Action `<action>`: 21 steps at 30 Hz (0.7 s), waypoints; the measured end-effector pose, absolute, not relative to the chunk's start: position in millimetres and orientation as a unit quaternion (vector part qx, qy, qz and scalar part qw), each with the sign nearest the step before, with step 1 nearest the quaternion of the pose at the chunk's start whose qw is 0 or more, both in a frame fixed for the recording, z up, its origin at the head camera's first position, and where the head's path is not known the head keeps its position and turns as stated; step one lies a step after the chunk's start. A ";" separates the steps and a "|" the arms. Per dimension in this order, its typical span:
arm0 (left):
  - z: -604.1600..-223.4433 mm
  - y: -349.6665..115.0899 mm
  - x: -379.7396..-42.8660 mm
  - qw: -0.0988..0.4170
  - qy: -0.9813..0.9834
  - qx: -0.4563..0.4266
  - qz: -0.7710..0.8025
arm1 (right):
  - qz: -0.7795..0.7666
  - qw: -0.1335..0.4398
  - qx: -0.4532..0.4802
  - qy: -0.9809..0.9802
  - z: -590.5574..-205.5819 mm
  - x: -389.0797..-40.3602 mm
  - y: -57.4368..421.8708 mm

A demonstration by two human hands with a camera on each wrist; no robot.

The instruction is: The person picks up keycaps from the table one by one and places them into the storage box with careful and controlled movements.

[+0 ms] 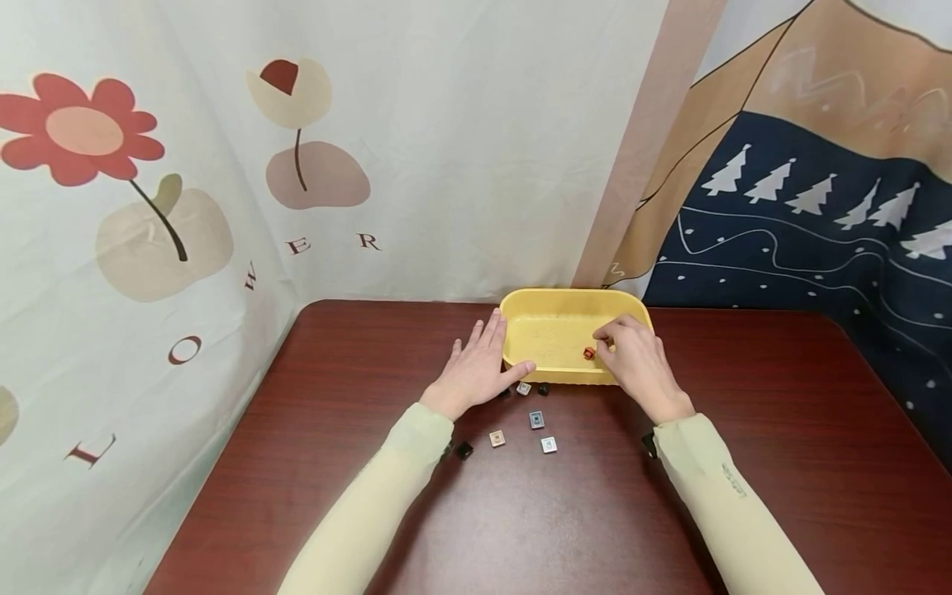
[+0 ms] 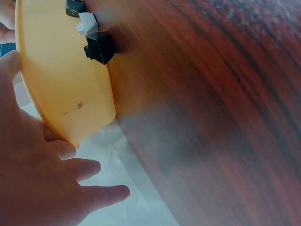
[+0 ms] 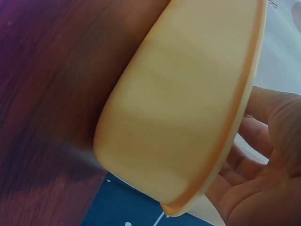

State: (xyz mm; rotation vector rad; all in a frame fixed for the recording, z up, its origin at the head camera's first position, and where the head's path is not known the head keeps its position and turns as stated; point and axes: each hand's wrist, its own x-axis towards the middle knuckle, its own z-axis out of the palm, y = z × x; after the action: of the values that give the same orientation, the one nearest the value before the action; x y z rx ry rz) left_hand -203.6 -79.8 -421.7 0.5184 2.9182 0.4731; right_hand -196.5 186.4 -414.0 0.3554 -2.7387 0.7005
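My left hand lies with straight, spread fingers over the left end of a yellow plastic tray, its thumb across the near rim. In the left wrist view, the fingers reach past the tray's rim. Over the tray's right half is my right hand, fingers bent and thumb near the index finger. Close by those fingertips, inside the tray, shows a small red-and-black piece; I cannot tell whether the fingers pinch it. In the right wrist view, the tray wall partly hides the right fingers.
Small keycaps lie in front of the tray: a blue one, a white one, an orange-and-white one and a black one. Black and white keycaps sit against the tray's near wall. A printed curtain hangs behind the table.
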 end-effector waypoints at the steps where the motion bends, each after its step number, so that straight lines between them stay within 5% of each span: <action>1: -422.0 -79.8 -203.7 0.069 0.970 0.173 0.157 | 0.242 0.142 0.123 -0.952 -413.9 -197.4 186.6; 21: -422.8 -79.1 -204.2 0.069 0.970 0.173 0.155 | 0.227 0.068 0.104 -0.966 -415.8 -210.9 188.6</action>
State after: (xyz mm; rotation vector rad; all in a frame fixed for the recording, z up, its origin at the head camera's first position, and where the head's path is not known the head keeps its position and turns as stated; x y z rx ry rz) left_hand -204.2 -79.1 -422.8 0.5197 2.9219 0.4652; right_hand -210.9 188.6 -415.8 0.3139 -2.9107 0.6833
